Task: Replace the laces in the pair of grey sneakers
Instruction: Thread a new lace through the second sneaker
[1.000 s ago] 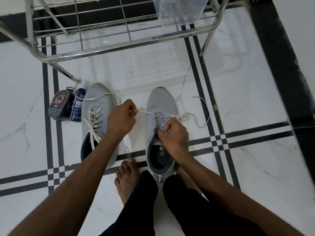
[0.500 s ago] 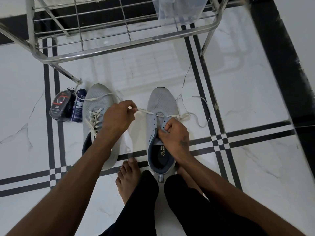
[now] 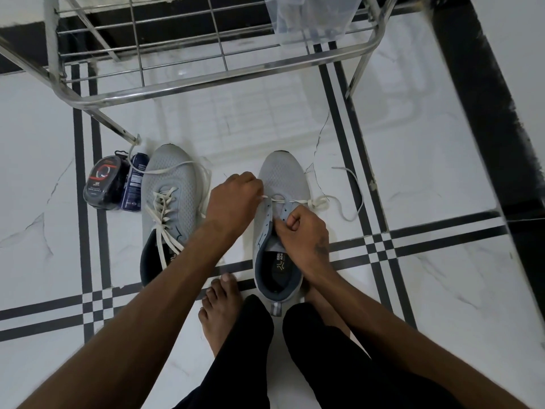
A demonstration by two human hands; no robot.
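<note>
Head view, my left hand: my left hand (image 3: 234,199) is curled closed, fingertips pinching the end of the white lace (image 3: 317,202) just left of the far eyelets of the right sneaker.
Head view, my right hand: my right hand (image 3: 303,234) grips the right eyelet flap and tongue of the right sneaker (image 3: 280,222), thumb and fingers curled round the edge.
Right sneaker: grey, toe pointing far, heel near, standing on the floor (image 3: 442,160) just beyond my legs; only the farthest pair of eyelets carries the lace, the nearer eyelets are bare.
White lace: it crosses the far eyelets from my left fingertips, bunches just right of the shoe, and its free end loops over the floor to the right.
Left sneaker: the left sneaker (image 3: 169,202) stands to the left of the other, also toe far, partly under my left forearm; its off-white lace (image 3: 165,214) criss-crosses loosely up the front, with a loose end running far and left toward the rack's leg.
Beside the left sneaker: a dark round tin (image 3: 101,184) and a dark blue can (image 3: 134,187) lie touching each other, just left of the shoe's toe.
Far side: a metal wire rack (image 3: 206,48) stands over the floor, with a clear plastic bag (image 3: 306,16) on it at the far right.
Near side: my bare foot (image 3: 219,311) rests on the floor between the two shoes' heels, black trouser legs (image 3: 250,349) below it.
</note>
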